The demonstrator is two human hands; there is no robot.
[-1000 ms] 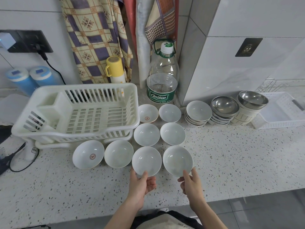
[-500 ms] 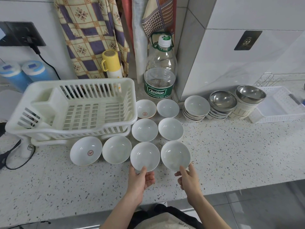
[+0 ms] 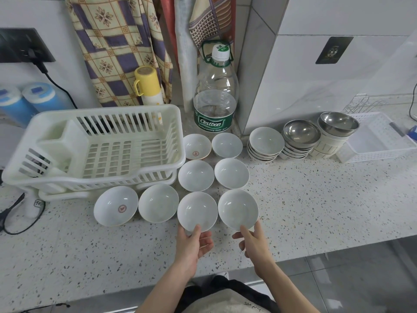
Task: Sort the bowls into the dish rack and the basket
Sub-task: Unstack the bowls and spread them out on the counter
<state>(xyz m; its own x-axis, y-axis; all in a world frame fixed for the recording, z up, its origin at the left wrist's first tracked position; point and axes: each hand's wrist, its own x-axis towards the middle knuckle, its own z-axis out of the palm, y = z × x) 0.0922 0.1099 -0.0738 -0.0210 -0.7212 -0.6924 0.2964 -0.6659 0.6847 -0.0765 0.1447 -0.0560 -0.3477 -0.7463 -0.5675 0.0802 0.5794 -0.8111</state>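
**Two hands, two bowls at the counter edge**

Eight white bowls lie spread in front of and to the right of the dish rack (image 3: 97, 150), which holds no bowls. The left hand (image 3: 191, 245) pinches the near rim of one front bowl (image 3: 197, 211), thumb over the lip and fingers below. The right hand (image 3: 253, 241) takes its neighbour (image 3: 238, 208) the same way, likely so both can be lifted together. Far right of the rack, past stacked ceramic bowls (image 3: 266, 143) and steel bowls (image 3: 301, 134), waits the white basket (image 3: 381, 141). Sorting looks barely started.
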